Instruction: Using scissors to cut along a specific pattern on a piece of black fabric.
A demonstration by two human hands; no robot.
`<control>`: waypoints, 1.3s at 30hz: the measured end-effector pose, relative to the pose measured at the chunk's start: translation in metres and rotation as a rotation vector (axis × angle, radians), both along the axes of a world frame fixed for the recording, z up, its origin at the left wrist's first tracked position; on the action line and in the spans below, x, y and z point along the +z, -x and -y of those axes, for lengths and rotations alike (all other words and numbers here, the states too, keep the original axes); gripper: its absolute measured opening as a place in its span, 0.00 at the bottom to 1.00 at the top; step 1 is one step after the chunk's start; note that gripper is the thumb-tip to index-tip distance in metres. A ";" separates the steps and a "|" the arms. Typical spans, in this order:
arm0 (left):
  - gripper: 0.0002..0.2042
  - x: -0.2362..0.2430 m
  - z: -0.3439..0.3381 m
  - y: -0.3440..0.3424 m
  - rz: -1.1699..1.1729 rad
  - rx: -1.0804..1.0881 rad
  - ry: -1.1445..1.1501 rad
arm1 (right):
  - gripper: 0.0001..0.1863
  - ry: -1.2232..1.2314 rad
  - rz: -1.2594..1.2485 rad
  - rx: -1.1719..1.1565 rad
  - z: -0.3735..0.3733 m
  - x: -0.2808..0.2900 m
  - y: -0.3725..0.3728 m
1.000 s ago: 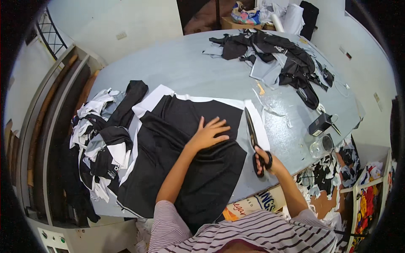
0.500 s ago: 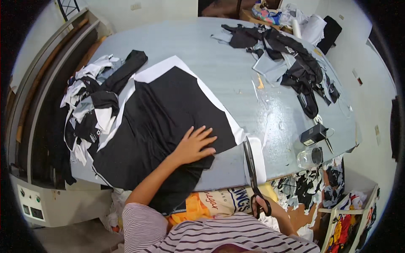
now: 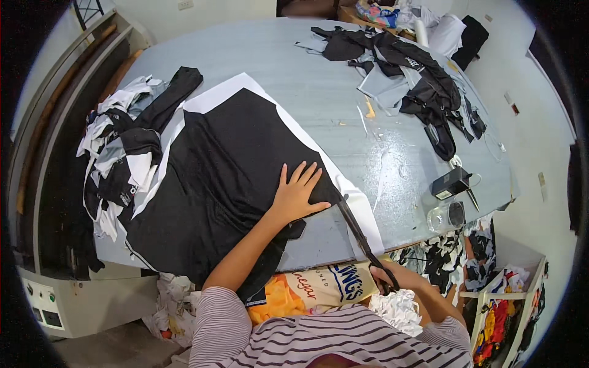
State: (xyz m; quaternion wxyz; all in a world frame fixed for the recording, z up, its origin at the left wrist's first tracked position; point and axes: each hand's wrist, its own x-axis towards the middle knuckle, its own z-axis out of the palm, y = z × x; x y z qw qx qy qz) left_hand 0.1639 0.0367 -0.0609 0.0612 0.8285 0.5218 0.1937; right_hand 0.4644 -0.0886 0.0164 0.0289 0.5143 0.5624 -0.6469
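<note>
My left hand [image 3: 296, 195] lies with fingers spread on a large piece of black fabric [image 3: 211, 159], near its right corner. White material [image 3: 221, 91] shows from under the fabric along its upper and right edges. My right hand [image 3: 389, 275] grips long black scissors [image 3: 357, 228] at the table's near edge, their blades reaching up to the fabric's right corner, just right of my left fingers. Part of the black fabric hangs over the near edge beside a printed cream-and-orange sack [image 3: 310, 291].
Cut scraps lie heaped at the table's left [image 3: 123, 150] and back right [image 3: 423, 92]. A black box [image 3: 450, 184] and glass jar [image 3: 443, 218] sit on the grey table [image 3: 325, 98] at the right. Rolls [image 3: 64, 116] stand left; a shelf of colored fabric [image 3: 503, 313], lower right.
The fabric sits lower-left in view than a second ago. My right hand moved down, then slightly up, and the scissor blades now angle leftward to the fabric's corner. My left hand stays spread.
</note>
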 end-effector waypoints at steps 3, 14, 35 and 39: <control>0.43 -0.001 0.001 0.000 0.005 0.012 -0.022 | 0.26 -0.031 0.007 0.013 -0.008 0.000 0.008; 0.45 -0.005 0.002 0.006 0.018 0.067 -0.063 | 0.28 -0.024 -0.022 0.030 -0.017 -0.002 0.020; 0.47 -0.003 0.002 0.005 0.079 0.091 -0.052 | 0.27 -0.034 0.217 0.015 -0.010 0.016 0.029; 0.48 0.000 0.002 0.005 0.077 0.092 -0.037 | 0.28 -0.083 0.168 0.043 -0.018 0.013 0.029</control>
